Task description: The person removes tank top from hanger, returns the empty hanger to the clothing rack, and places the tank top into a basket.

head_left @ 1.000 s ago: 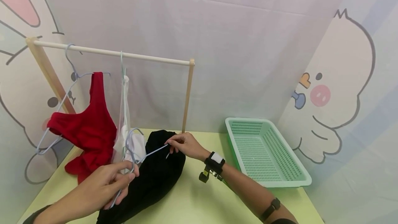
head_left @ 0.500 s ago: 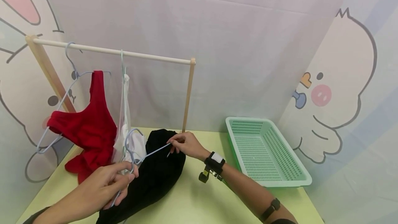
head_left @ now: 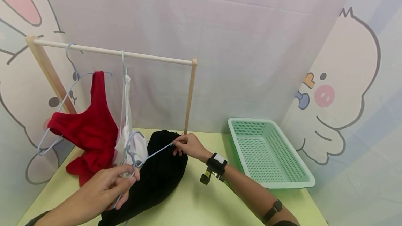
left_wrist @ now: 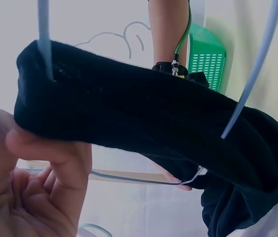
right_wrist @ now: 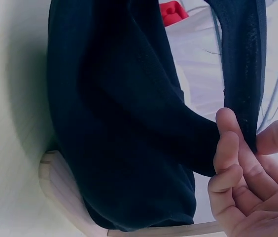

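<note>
Judging the black top (head_left: 163, 172) light and limp, I'd hold its strap (right_wrist: 243, 74), pinched in my right grip (head_left: 192, 147), 2 o'clock from my left grip (head_left: 108, 186) pinching the hanger (head_left: 157, 153).

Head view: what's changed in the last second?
The right grip has edged slightly rightward at the end of the blue hanger; the bit of hanger that showed just below it is now out of sight. Nothing visibly taken hold of or let go. The left grip still holds the hanger; the black garment, red top and green basket stay put.
</note>
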A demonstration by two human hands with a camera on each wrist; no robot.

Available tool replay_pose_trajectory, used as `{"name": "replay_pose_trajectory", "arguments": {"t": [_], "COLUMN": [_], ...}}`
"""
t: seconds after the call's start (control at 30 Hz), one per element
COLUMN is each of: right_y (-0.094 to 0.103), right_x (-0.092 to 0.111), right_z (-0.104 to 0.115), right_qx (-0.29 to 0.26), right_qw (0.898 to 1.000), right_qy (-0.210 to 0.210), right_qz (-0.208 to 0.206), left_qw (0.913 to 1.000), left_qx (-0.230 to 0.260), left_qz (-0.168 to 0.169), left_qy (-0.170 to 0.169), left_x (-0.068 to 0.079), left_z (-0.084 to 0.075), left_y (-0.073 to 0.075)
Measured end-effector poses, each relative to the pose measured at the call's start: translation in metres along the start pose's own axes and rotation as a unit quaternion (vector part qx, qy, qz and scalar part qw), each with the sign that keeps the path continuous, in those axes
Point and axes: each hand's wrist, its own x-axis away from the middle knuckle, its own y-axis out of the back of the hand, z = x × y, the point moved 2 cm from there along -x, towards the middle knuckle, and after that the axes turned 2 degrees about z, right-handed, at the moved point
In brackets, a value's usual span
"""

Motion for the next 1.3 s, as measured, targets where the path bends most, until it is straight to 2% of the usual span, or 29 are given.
{"name": "replay_pose_trajectory", "arguments": {"t": [0.4, 0.93, 1.1, 1.3], "right_y": [-0.008, -0.013, -0.012, -0.015], "right_x": [0.001, 0.004, 0.006, 0.008], "right_z": [-0.006, -0.005, -0.004, -0.002], "right_qx": [0.023, 0.063, 0.074, 0.079], "right_qw": [1.000, 0.998, 0.997, 0.996], "right_qy": [-0.015, 0.002, 0.003, 0.007], "right_qz": [0.007, 0.018, 0.023, 0.029], "left_qw": [0.9993, 0.9989, 0.9982, 0.9981], "left_qx": [0.029, -0.021, -0.037, -0.036], "left_qz": [-0.010, -0.042, -0.044, -0.036], "left_qy": [-0.022, 0.002, 0.016, 0.034], "left_x": [0.001, -0.005, -0.008, -0.012], "left_z": [-0.001, -0.004, -0.004, 0.000], "left_y": [-0.002, -0.006, -0.007, -0.006]}}
